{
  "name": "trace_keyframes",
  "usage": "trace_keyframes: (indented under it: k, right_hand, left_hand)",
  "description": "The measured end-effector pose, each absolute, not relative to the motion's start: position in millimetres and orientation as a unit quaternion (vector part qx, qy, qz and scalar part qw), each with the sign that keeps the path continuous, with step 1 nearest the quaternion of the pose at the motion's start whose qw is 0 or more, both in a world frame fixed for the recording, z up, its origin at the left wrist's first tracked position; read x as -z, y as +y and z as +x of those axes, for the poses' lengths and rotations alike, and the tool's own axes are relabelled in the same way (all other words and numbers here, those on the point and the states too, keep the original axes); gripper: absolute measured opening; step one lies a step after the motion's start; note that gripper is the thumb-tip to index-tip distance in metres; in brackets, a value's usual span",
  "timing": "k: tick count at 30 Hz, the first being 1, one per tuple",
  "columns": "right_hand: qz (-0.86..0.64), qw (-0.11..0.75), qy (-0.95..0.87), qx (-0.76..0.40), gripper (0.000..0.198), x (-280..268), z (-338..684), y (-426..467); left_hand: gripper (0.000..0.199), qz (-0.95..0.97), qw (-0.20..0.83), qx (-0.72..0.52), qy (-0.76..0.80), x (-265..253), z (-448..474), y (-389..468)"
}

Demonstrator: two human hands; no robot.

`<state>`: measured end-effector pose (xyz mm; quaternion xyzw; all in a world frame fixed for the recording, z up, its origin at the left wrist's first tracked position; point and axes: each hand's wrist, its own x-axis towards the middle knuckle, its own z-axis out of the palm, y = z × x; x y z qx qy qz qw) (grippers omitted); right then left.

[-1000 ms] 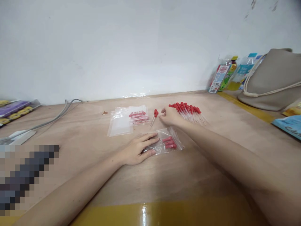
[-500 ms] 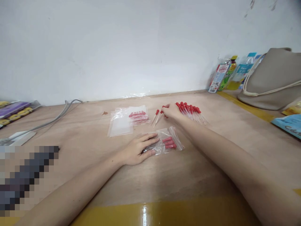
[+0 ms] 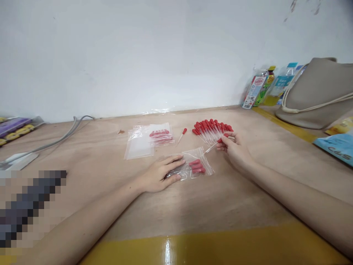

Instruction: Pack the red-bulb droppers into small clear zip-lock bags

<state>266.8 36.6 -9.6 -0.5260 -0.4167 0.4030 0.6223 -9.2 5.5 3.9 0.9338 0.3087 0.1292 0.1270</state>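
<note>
My left hand [image 3: 162,172] lies flat with its fingers spread on a clear zip bag [image 3: 185,173], pressing it to the table. Inside the bag are three droppers with red bulbs [image 3: 197,166]. My right hand [image 3: 234,147] pinches a dropper [image 3: 213,146] by its red bulb, its clear tip pointing left at the bag's mouth. Behind that hand lies a fanned pile of red-bulbed droppers [image 3: 208,129]. One loose dropper [image 3: 182,135] rests left of the pile, apart from it.
Flat empty zip bags [image 3: 140,145] lie left of a stack of filled bags [image 3: 161,136]. A grey cable [image 3: 66,138] crosses the left side. Bottles [image 3: 280,86], a carton [image 3: 255,92], a grey drawstring bag [image 3: 317,92] and a blue packet [image 3: 335,147] stand or lie at right.
My right hand has moved right and nearer, carrying one dropper from beside the pile to the bag's mouth. My left hand stays on the bag.
</note>
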Motion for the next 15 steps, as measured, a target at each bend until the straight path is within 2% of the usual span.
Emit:
trace_keyframes:
  k: [4, 7, 11, 15]
  right_hand:
    - [-0.482, 0.594, -0.426, -0.484, 0.034, 10, 256, 27]
    - [-0.480, 0.513, -0.483, -0.522, 0.036, 8, 256, 21]
    - [-0.489, 0.397, -0.564, -0.534, 0.031, 6, 262, 21]
    - [-0.486, 0.356, -0.595, -0.531, 0.030, 6, 257, 25]
  left_hand:
    - [0.053, 0.930, 0.136, -0.137, 0.312, -6, -8, 4]
    - [0.055, 0.928, 0.138, -0.142, 0.316, -7, -8, 3]
    - [0.056, 0.928, 0.137, -0.135, 0.320, -8, -7, 4]
    - [0.056, 0.929, 0.142, -0.138, 0.314, -7, -7, 4]
